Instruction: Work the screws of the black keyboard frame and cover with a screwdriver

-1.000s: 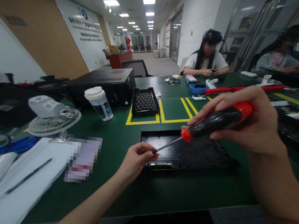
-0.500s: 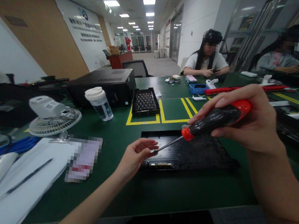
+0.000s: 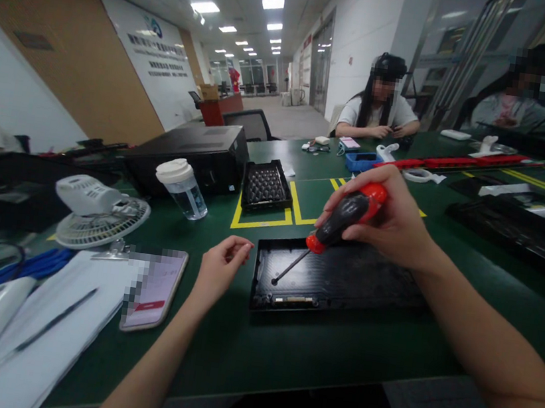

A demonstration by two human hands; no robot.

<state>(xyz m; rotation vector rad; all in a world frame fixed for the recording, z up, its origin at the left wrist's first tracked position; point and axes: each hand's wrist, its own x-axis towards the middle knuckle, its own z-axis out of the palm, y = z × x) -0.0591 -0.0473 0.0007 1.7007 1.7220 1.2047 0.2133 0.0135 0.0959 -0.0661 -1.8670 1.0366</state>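
Observation:
My right hand [image 3: 382, 212] is wrapped round the black and red handle of a screwdriver [image 3: 346, 214]. Its shaft slants down to the left, and the dark tip is over the left part of a flat black plastic panel [image 3: 342, 287] with raised edges. Whether the tip touches the panel I cannot tell. Just left of the panel, my left hand [image 3: 221, 267] hovers with curled fingers, thumb close to the forefinger. Anything inside those fingers is hidden. A small metallic strip [image 3: 294, 300] lies along the panel's near edge.
On the left are a phone [image 3: 155, 289], papers on a clipboard [image 3: 66, 324], a pen [image 3: 56, 319], a white fan [image 3: 101, 211] and a lidded bottle [image 3: 184, 189]. A black tray [image 3: 267, 186] stands behind the panel. Another black part [image 3: 523, 244] lies right. Two people sit across.
My left hand has drawn back left from the screwdriver tip, its fingers curling in. My right hand has moved left and down with the screwdriver, bringing its tip slightly lower over the panel.

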